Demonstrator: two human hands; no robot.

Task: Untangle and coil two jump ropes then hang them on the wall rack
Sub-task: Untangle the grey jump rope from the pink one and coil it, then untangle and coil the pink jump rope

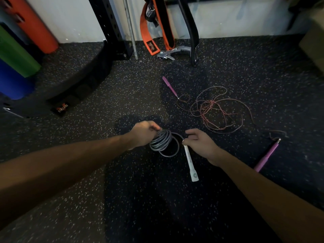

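My left hand (143, 133) grips a grey jump rope (161, 140) wound into several loops above the speckled floor. My right hand (199, 142) pinches the top of that rope's white handle (191, 163), which hangs down; one loose loop runs from the coil to it. The second rope, a thin pink cable (215, 109), lies tangled on the floor to the right. One of its purple handles (169, 86) lies above the tangle. The other purple handle (267, 156) lies at the right, near my right forearm.
A black rack upright (112, 27) and a metal bar (130, 28) stand at the back wall. An orange-and-black belt (150, 32) hangs there above a metal clip (173, 51). Orange, green and blue rollers (19, 55) stand at left, a black belt (80, 85) beside them.
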